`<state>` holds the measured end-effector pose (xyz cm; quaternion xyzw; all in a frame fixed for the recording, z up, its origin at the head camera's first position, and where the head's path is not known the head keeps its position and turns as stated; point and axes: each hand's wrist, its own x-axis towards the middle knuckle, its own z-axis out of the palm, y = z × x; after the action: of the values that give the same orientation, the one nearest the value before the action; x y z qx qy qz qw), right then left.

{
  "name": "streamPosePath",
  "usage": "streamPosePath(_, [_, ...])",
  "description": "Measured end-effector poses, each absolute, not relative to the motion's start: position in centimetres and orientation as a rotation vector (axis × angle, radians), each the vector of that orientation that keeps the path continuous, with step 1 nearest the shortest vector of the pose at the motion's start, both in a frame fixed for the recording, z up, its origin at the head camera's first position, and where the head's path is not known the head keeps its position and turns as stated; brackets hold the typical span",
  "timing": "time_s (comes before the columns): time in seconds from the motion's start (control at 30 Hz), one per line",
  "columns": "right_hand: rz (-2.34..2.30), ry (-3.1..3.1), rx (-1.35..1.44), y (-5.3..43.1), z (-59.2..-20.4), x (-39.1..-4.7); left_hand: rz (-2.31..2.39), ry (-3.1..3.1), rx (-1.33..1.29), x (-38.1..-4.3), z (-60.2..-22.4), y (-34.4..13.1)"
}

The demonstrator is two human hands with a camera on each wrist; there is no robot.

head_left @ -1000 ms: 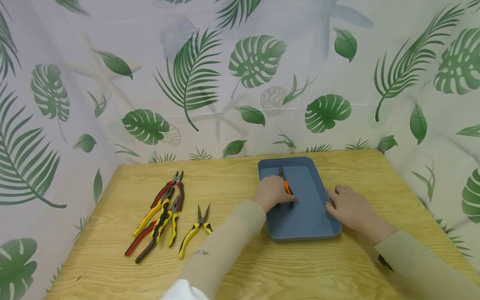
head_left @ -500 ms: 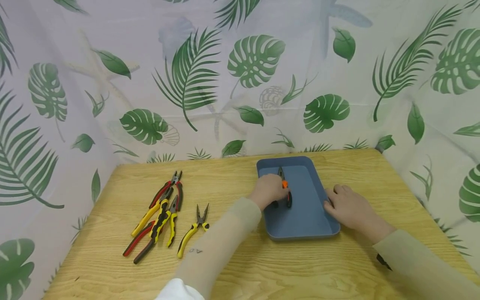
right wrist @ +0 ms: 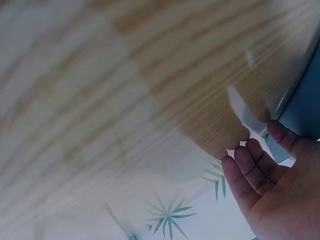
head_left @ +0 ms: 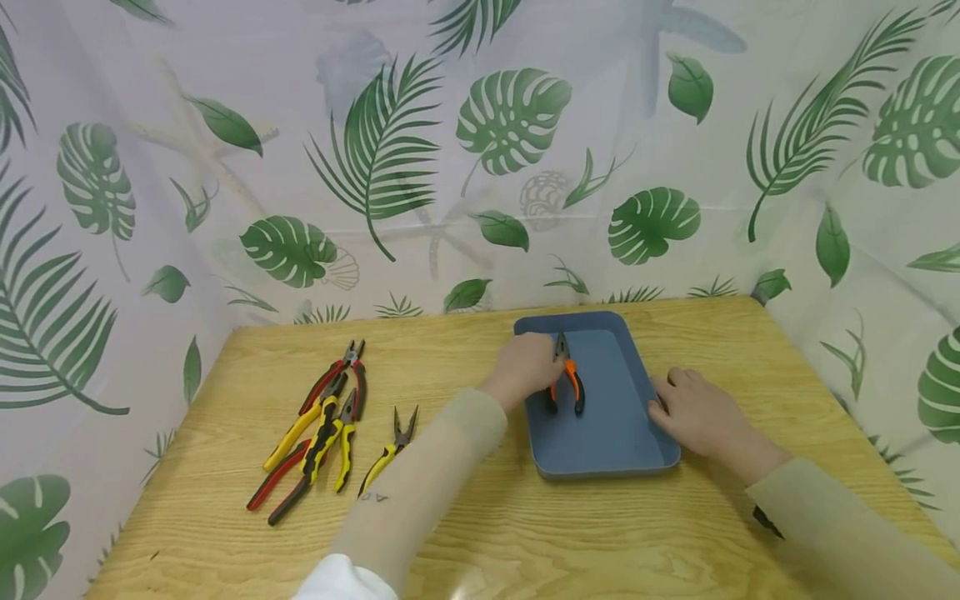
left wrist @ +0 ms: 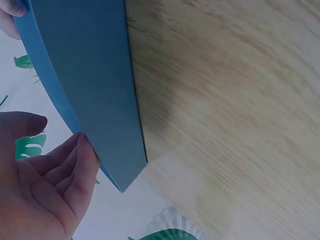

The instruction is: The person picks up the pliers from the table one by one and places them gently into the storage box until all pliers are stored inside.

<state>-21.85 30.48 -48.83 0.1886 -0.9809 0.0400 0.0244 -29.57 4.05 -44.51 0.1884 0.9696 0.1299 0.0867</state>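
Note:
Orange-and-black long-nose pliers [head_left: 572,372] lie inside the blue tray [head_left: 611,442], jaws toward the back, handles spread. Over the tray's left rim is my left hand [head_left: 525,364], overlapping one side of the pliers in the head view. The left wrist view shows this hand's thumb apart from its fingers [left wrist: 82,165], whose tips are right at the tray's rim, with nothing held between them. My right hand [head_left: 697,415] rests at the tray's right side, fingers relaxed; in the right wrist view its fingertips [right wrist: 245,160] are on the table and the thumb is by the tray wall.
On the wooden table [head_left: 465,542], yellow-and-black long-nose pliers [head_left: 401,432] lie left of the tray, partly hidden by my left forearm. Farther left is a pile of several pliers [head_left: 322,433] with red and yellow handles. A leaf-print cloth [head_left: 420,208] hangs behind the table.
My left hand has let go of the orange-and-black pliers and moved left toward the tray's rim, uncovering their handles. The right hand has stayed at the tray's side.

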Motion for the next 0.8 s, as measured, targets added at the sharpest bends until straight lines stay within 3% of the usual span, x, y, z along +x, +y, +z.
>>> streamPosePath(0.8, [0.133,-3.027,0.594,30.5,-49.1,-22.2,0.028,3.027,0.611,-30.7,-45.0,1.4])
